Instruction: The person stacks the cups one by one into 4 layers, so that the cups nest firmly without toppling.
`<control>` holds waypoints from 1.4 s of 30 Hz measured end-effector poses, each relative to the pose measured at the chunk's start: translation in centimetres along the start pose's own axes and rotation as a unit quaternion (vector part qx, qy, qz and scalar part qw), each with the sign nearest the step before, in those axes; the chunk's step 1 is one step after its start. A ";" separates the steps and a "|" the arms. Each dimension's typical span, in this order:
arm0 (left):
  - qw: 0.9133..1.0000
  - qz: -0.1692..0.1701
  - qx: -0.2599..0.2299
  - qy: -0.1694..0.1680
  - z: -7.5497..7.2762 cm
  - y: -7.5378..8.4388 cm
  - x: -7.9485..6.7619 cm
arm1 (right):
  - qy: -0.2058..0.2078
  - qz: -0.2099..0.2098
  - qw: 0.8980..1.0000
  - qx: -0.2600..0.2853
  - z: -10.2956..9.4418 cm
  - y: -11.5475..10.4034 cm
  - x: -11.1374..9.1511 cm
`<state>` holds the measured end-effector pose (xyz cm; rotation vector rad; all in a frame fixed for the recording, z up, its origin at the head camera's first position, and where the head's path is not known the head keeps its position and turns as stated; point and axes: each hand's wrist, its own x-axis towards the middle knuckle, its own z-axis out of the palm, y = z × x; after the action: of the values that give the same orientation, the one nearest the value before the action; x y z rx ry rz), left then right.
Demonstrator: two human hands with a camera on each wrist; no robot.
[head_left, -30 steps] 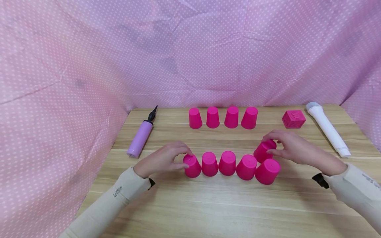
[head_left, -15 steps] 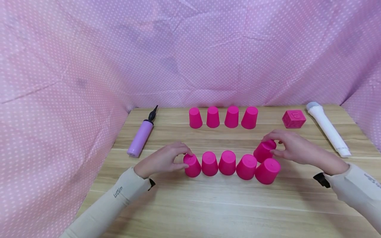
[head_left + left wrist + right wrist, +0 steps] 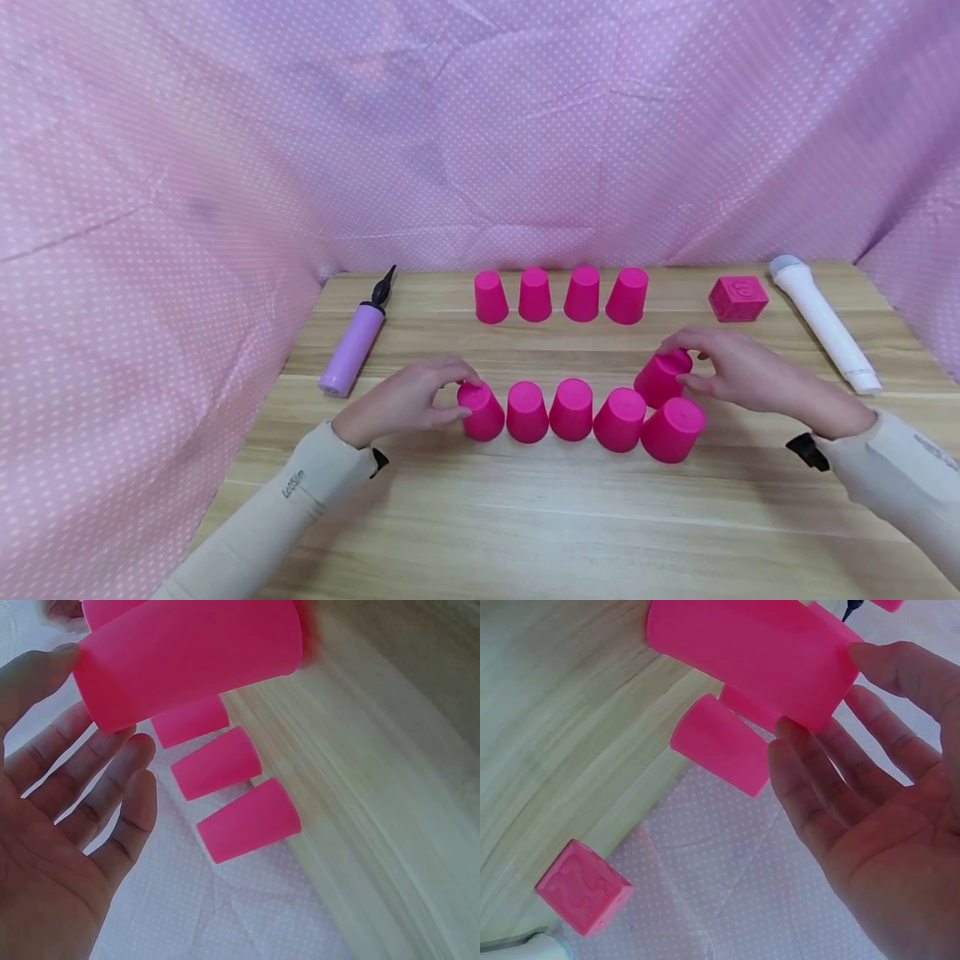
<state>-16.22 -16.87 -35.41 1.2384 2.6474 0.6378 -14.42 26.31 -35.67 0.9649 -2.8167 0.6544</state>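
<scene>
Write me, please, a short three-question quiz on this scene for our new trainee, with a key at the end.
1. How many pink cups stand along the back of the table?
2. True or false: the left hand holds the purple pump.
3. In the head view, what lies between those back cups and the white microphone?

Key:
1. Four.
2. False; it holds the leftmost front cup.
3. A pink block.
</scene>
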 end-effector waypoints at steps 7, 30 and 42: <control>0.999 0.018 0.015 0.041 -0.7 -0.7 0.7 | 0.033 -0.039 0.999 -0.009 -0.4 0.1 0.6; 0.990 -0.055 0.084 0.103 -7.0 -2.0 13.8 | 0.111 0.035 0.993 -0.016 -3.9 0.6 11.3; 0.987 -0.141 0.033 0.071 -7.1 -2.8 17.7 | 0.058 0.106 0.993 -0.002 -3.5 2.4 14.1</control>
<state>-31.78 -7.25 -29.45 0.8338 2.9066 0.6144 -27.26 21.53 -30.23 0.6101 -2.8382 0.7023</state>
